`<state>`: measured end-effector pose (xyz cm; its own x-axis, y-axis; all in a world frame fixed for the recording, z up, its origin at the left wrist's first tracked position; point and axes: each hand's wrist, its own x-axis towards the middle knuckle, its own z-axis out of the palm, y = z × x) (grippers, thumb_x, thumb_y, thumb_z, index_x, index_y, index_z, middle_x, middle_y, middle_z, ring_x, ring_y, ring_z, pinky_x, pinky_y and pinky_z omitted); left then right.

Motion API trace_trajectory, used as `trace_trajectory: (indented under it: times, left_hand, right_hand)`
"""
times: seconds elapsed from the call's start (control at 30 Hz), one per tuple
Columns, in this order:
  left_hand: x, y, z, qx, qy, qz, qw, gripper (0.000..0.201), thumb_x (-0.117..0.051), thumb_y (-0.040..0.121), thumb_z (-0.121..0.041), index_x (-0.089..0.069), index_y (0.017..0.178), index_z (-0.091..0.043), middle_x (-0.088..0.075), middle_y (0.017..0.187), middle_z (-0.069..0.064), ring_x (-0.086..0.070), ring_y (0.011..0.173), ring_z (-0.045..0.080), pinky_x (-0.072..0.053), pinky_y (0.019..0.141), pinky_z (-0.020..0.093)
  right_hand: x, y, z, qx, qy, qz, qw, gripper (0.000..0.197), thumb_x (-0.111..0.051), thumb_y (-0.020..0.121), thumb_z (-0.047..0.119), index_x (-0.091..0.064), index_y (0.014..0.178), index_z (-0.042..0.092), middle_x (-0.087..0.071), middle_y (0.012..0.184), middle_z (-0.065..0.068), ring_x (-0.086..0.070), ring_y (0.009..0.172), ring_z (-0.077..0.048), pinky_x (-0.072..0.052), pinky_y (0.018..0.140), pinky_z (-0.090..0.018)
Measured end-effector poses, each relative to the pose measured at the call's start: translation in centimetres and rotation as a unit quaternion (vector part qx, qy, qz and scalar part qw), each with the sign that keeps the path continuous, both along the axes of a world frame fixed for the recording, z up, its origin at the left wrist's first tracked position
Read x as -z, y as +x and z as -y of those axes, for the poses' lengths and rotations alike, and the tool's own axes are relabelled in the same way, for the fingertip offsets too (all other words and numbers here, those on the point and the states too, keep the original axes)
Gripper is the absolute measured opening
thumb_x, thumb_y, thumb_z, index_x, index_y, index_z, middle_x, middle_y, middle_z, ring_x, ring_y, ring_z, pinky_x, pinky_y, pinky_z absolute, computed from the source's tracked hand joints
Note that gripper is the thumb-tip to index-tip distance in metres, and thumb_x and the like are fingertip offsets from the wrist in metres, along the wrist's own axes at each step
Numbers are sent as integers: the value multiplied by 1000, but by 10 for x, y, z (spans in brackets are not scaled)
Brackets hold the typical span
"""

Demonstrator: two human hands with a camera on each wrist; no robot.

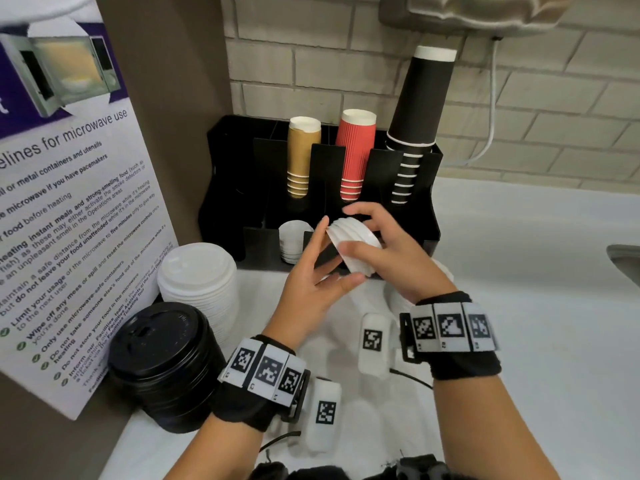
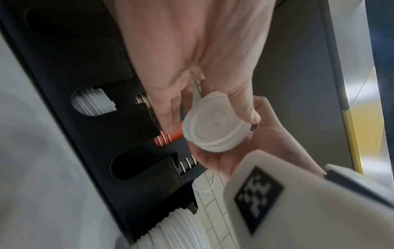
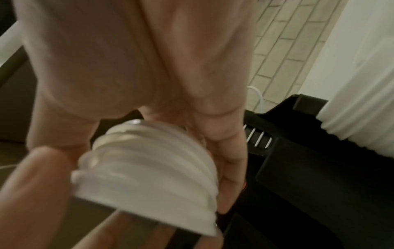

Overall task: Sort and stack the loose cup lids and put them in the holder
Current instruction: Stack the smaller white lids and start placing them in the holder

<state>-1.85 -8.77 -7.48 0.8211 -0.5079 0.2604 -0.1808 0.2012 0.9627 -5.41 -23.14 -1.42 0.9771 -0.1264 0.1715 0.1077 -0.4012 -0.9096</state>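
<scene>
I have a short nested stack of small white plastic cup lids [image 1: 353, 242] in my right hand [image 1: 388, 261], tipped on its side just in front of the black plastic cup-and-lid holder [image 1: 221, 188]. I hold it sideways because the holder's front slots take lids on edge, like the row of white lids [image 1: 294, 242] already sitting in one slot at the holder's front. The empty slot beside that row looks like where this stack belongs — that is my guess from how things lie.

My right hand's thumb and fingers curl round the stack's rims, pinching it from both sides so the lids stay nested. My left hand [image 1: 313, 277] is spread, fingers straight, its palm facing the stack's near end; the thumb lies on the end lid, as the left wrist view shows, to square the stack up. It grips nothing.

Behind the slots, the holder carries upside-down stacks of tan paper cups [image 1: 303, 157], red ribbed paper cups [image 1: 356, 154] and tall black paper cups [image 1: 420, 112]. Left of the holder, on the white counter [image 1: 536, 306], stand a tall stack of larger white lids [image 1: 199, 282] and a stack of black lids [image 1: 162, 362], not yet put away. Both are wider than what I hold, so they likely need other compartments.
</scene>
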Motion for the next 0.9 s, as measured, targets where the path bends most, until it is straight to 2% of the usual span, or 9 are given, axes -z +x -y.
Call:
trace_trajectory:
  times: [0.1,0.2,0.27,0.33,0.43,0.57,0.73,0.8,0.9]
  left_hand:
    - [-1,3,-5,-25,-17,13,999,79,-72,72,-37,-29,137,-51,-44,140,-21,-57,121,7,-50,89,17]
    - [-1,6,-10,-31,-25,23,999,74,-73,73,-37,-38,138,-46,-48,139,-14,-60,117,10,-52,88,21]
    - [-1,6,-11,-31,-21,28,999,74,-74,74,-35,-41,140,-40,-49,138,-12,-60,117,11,-53,89,25]
    - [-1,5,-10,-32,-17,33,999,75,-76,72,-33,-41,138,-41,-49,135,-17,-60,116,8,-54,89,26]
    - [-1,2,-8,-37,-10,38,999,77,-77,70,-33,-39,136,-44,-47,134,-20,-59,118,8,-53,95,30]
    - [-2,1,-6,-56,-19,42,997,76,-76,69,-31,-41,136,-35,-46,135,-16,-58,119,10,-52,99,34]
    - [-4,1,-7,-42,-1,49,998,77,-76,69,-36,-39,136,-43,-47,136,-20,-54,120,1,-53,85,18]
    - [-5,3,-9,-28,-7,42,999,76,-78,68,-37,-42,135,-45,-50,136,-19,-56,120,4,-54,83,20]
    - [-5,3,-12,-3,-16,32,999,75,-86,69,-31,-48,132,-45,-55,132,-18,-59,118,10,-55,83,25]
  right_hand:
    - [1,4,-4,-38,4,-40,998,41,-61,88,40,-50,127,46,-54,123,-3,-57,111,-18,-53,92,-41]
    - [2,2,4,-86,90,-79,989,42,-54,94,31,-47,135,40,-59,124,-3,-61,110,-15,-53,94,-39]
    - [0,-1,9,-99,91,-78,988,42,-52,96,26,-47,136,37,-63,118,-3,-63,107,-16,-54,92,-35]
    - [-1,-3,11,-105,77,-71,989,42,-54,94,25,-48,135,36,-67,111,-2,-65,104,-19,-55,88,-35]
    - [-2,-7,12,-101,87,-58,989,46,-61,86,31,-52,130,31,-67,113,-9,-65,104,-26,-55,89,-44]
    - [-2,-8,12,-89,80,-44,992,43,-68,83,37,-55,123,37,-64,114,-8,-66,103,-23,-55,88,-47]
    - [-2,-8,15,-94,78,-49,991,51,-72,77,37,-53,124,42,-62,116,-7,-66,102,-23,-54,88,-50]
    - [0,-8,18,-100,86,-56,990,55,-75,77,30,-53,126,43,-62,116,-7,-65,103,-23,-54,89,-50]
    - [2,-8,20,-114,99,-59,987,54,-71,74,19,-54,123,34,-63,114,-10,-65,102,-30,-54,87,-53]
